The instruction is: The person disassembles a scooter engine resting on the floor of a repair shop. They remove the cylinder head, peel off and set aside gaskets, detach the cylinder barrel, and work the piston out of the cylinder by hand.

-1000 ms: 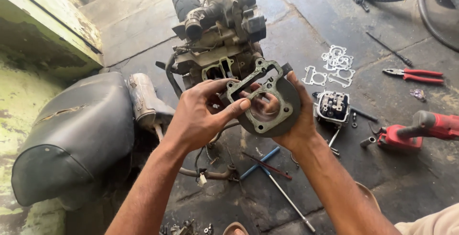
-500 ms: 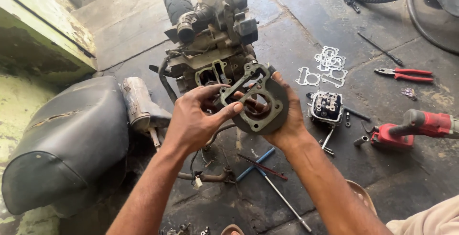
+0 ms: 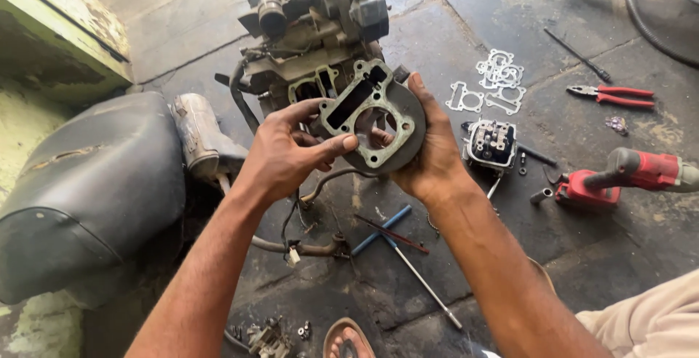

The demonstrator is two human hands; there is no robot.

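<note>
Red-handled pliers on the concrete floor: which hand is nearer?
Right. The right hand cups the grey metal cylinder block, on the side toward the red-handled pliers; the left hand is farther.

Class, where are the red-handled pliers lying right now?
In the head view, the pliers lie on the concrete floor at upper right, beyond the red power tool and right of the gaskets.
</note>
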